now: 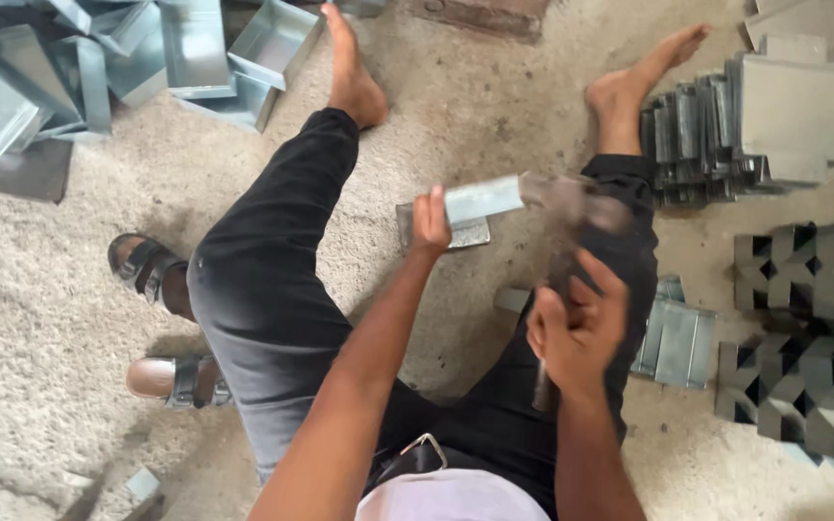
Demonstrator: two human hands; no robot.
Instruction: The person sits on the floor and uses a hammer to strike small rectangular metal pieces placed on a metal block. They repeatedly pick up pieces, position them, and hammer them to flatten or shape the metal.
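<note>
Workpiece: a folded grey sheet-metal piece was held level between the person's knees, above a flat plate on the floor.
Left hand: closed on the piece's near end.
Right hand: closed around a hammer, its head blurred at the far end.
Technique: fingers were best kept clear of the struck end.
Surroundings: stacked metal parts lay to the right.

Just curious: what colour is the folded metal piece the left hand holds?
Silvery grey, a folded sheet-metal piece in the left hand, seen in the head view.
</note>
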